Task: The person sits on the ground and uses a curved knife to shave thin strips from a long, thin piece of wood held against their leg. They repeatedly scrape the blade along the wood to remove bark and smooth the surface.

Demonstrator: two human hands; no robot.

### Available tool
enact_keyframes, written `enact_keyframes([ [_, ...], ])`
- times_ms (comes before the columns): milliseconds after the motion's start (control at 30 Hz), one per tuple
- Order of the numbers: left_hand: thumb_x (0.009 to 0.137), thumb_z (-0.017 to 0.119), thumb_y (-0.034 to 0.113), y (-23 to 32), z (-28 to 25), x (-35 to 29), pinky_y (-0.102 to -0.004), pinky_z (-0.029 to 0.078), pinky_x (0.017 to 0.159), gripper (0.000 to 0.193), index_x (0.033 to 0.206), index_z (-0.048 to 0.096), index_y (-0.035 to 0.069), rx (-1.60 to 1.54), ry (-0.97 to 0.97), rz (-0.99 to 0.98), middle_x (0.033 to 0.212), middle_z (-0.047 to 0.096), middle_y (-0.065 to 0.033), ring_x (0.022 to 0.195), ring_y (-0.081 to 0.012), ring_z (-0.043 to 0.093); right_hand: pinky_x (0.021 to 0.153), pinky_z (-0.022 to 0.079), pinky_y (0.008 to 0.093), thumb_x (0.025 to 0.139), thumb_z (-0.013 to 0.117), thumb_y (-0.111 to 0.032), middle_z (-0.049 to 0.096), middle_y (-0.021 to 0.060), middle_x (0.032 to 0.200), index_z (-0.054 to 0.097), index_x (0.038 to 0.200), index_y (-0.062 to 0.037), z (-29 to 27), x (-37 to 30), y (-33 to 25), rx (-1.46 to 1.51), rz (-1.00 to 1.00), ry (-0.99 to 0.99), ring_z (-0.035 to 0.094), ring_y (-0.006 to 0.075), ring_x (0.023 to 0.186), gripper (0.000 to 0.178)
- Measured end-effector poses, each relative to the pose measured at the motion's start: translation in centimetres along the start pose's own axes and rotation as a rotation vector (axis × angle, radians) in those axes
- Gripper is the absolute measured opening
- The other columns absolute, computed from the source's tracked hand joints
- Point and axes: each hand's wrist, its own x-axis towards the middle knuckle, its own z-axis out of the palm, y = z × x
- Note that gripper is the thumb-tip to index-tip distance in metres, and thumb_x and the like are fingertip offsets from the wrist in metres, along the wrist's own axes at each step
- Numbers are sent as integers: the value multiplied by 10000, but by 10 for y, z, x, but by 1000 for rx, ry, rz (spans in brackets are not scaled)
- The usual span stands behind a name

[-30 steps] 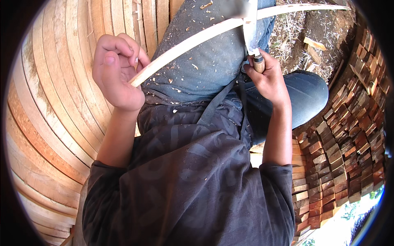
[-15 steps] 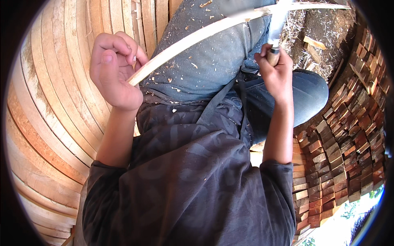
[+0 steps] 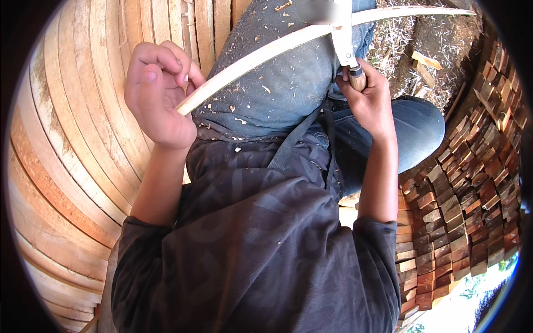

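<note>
A long pale wooden strip [image 3: 255, 57] slants over my jeans from lower left to upper right, bowed by the lens. Its near end rests against the palm of my left hand [image 3: 161, 94], whose fingers curl round behind it while the thumb points up. My right hand [image 3: 366, 100] is closed on the wooden handle of a large knife [image 3: 357, 81]. The bright metal blade crosses in front of the strip, right of its middle, with the upper part running out at the top edge. Whether the blade's edge touches the wood, I cannot tell.
Long boards [image 3: 72, 127] stand stacked along my left. To the right rises a pile of cut wood ends [image 3: 466, 194]. Shavings [image 3: 391, 41] and a split wood scrap [image 3: 426, 59] litter the ground at upper right. Small chips dot my jeans [image 3: 277, 105].
The knife has moved left along the strip and its blade now tilts the other way. My right hand shifted slightly left with it. My left hand and the strip's near end moved a little right.
</note>
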Motion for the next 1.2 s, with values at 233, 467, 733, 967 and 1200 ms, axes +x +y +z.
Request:
enact_keyframes([
  [233, 951, 360, 345, -4, 8, -1, -228, 298, 426, 363, 839, 439, 9, -60, 78, 17, 647, 432, -69, 473, -130, 445, 590, 377, 222, 774, 588, 41, 470, -43, 682, 519, 806, -35, 1, -8, -4, 211, 162, -160, 417, 43, 671, 107],
  [467, 947, 374, 353, -2, 7, 0, -225, 301, 431, 367, 841, 441, 8, -35, 87, 23, 654, 435, -73, 473, -131, 445, 424, 308, 203, 822, 618, 18, 486, -42, 613, 501, 815, -82, 2, -6, -6, 542, 274, 22, 418, 24, 483, 154],
  [733, 951, 360, 348, -2, 5, 0, -226, 311, 437, 368, 834, 438, 7, -25, 66, 53, 647, 424, -72, 481, -139, 448, 527, 413, 245, 798, 570, 11, 523, 7, 627, 561, 872, -24, -6, -3, 1, 244, 150, 129, 490, 71, 581, 83],
  [967, 952, 361, 345, -2, 7, 3, -226, 311, 431, 364, 836, 439, 9, -12, 86, 26, 637, 419, -66, 478, -135, 438, 611, 434, 245, 811, 578, 4, 559, 52, 667, 560, 913, 8, 3, -6, 2, 11, 22, -32, 523, 89, 641, 103],
  [1200, 958, 363, 365, -2, 6, 1, -222, 311, 435, 378, 840, 439, 13, -21, 73, 21, 644, 428, -62, 478, -123, 433, 590, 452, 327, 768, 580, 22, 530, 129, 641, 538, 877, 3, 11, -14, -11, -263, -43, -219, 561, 138, 626, 118],
])
